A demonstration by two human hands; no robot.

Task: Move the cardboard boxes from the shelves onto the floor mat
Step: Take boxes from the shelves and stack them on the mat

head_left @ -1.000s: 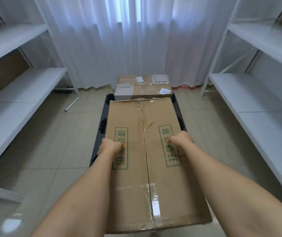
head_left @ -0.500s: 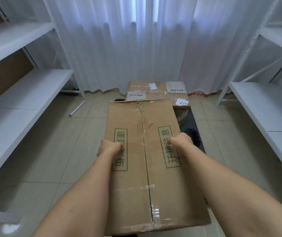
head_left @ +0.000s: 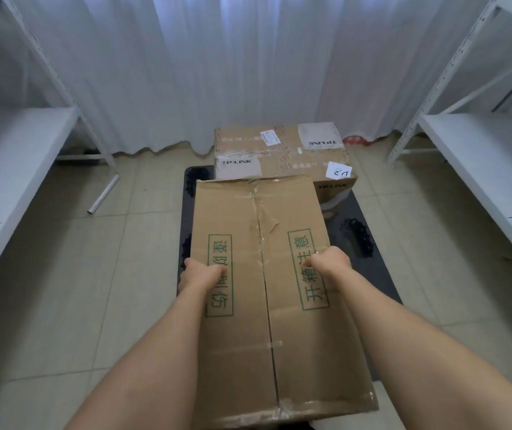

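Note:
I hold a long taped cardboard box [head_left: 258, 274] with green printed labels lengthwise in front of me, above the dark floor mat [head_left: 369, 274]. My left hand [head_left: 202, 271] grips its left edge and my right hand [head_left: 329, 262] grips its right edge; the fingers go down the sides and are hidden. A second cardboard box [head_left: 279, 156] with TP-LINK labels sits on the mat's far end, just beyond the held box's far edge.
White metal shelves run along the left [head_left: 16, 144] and the right [head_left: 481, 150]. A white curtain [head_left: 248, 63] hangs at the back. A metal tube [head_left: 103, 195] lies on the tiled floor at the left.
Both hands keep the same hold on the box. The view has drawn closer to the TP-LINK box, and the held box has shifted back over the mat's middle.

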